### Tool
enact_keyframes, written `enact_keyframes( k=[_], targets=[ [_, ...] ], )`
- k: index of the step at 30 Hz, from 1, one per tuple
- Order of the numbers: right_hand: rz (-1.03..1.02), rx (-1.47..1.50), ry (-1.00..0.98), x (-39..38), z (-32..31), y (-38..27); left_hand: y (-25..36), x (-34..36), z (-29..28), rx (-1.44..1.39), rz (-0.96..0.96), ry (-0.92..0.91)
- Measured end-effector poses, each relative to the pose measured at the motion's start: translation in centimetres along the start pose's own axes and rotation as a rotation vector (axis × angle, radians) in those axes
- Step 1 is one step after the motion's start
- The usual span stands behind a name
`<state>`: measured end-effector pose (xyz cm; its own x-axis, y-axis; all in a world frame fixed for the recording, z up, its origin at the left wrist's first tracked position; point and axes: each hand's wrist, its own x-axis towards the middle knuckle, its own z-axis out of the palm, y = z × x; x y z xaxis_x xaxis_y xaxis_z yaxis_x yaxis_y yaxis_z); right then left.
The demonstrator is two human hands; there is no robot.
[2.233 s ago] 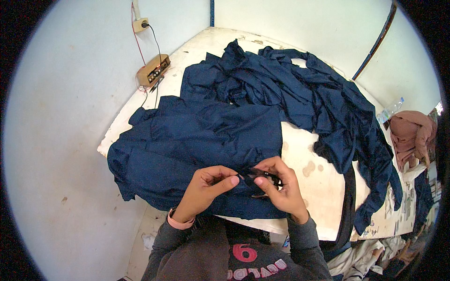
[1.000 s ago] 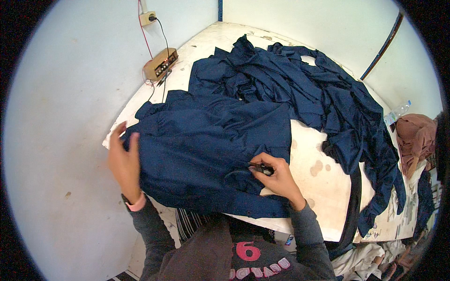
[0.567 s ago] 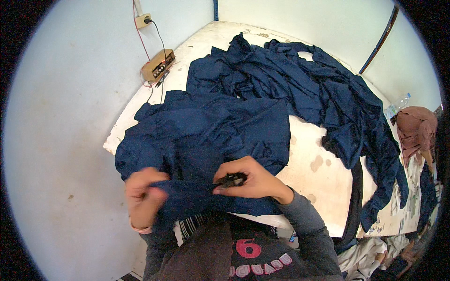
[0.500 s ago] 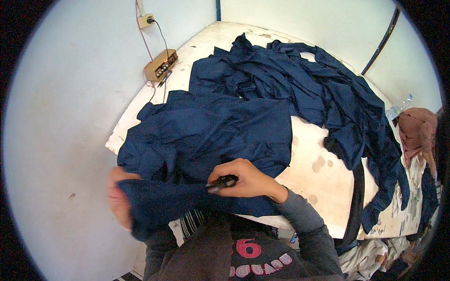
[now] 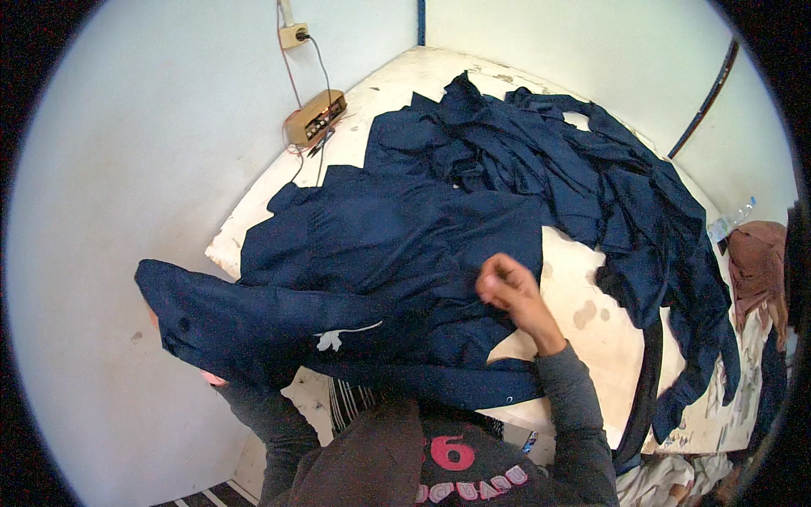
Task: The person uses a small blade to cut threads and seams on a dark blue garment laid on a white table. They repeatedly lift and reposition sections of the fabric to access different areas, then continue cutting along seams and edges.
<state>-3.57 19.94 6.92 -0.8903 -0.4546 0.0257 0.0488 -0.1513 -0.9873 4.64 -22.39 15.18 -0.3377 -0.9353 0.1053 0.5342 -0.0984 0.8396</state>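
1. Navy garment [image 5: 397, 228]: spread across the near left of the pale surface [image 5: 574, 270], wrinkled. Its left end is lifted and sticks out past the surface edge, toward the wall.
2. Left hand [image 5: 155, 318]: mostly behind that lifted end; I get a sliver of skin plus a pink wristband [image 5: 213, 377]. Fingers hidden, so I can't tell how far open or what they grip.
3. Right hand [image 5: 511, 291]: over the right part of the garment, fingers curled in, nearly closed. Can't tell from my feed if anything is inside, or if it touches the cloth.
4. White patch [image 5: 329, 340] with a thin white line, low on the garment, between the hands. I can't tell what it is.
5. Navy cloth pile [image 5: 524, 152]: heaped behind the garment, trailing down the right side.
6. Black strap [image 5: 650, 380]: hangs over the near edge, right of the right hand.
7. Tan box [image 5: 315, 120] with knobs and wires: back left, by the wall.
8. Clear bottle [image 5: 731, 221]: right side, next to brown cloth [image 5: 754, 258].
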Motion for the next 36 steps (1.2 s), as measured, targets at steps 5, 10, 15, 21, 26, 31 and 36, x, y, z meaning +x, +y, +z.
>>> enact_keyframes(
  k=[5,10,15,21,26,31,36],
  targets=[
    [-0.118,-0.011,0.387,-3.1,-3.9,-2.4,-3.0,1.5,0.3,-0.091,-0.21,-0.202],
    [-0.011,-0.237,0.303,-3.5,-2.0,-2.4,-5.5,2.8,1.1,-0.143,-0.552,-0.434],
    [-0.048,-0.341,-0.058,0.8,2.8,1.2,-7.0,4.0,-1.0,0.358,-0.31,-0.567],
    [0.023,-0.92,-0.253,3.8,8.3,4.6,-4.9,1.2,-7.2,0.964,0.176,-0.762],
    [-0.094,-0.826,-0.287,2.7,6.9,5.2,-7.0,2.7,-9.2,1.304,0.093,-0.892],
    [0.1,-0.272,-0.218,-0.8,4.7,-8.3,-3.2,4.7,-1.1,0.789,-0.059,-0.673],
    [-0.284,-0.487,0.291,3.0,-1.0,-16.8,-5.0,7.2,13.4,0.228,0.383,-1.088]
  ],
)
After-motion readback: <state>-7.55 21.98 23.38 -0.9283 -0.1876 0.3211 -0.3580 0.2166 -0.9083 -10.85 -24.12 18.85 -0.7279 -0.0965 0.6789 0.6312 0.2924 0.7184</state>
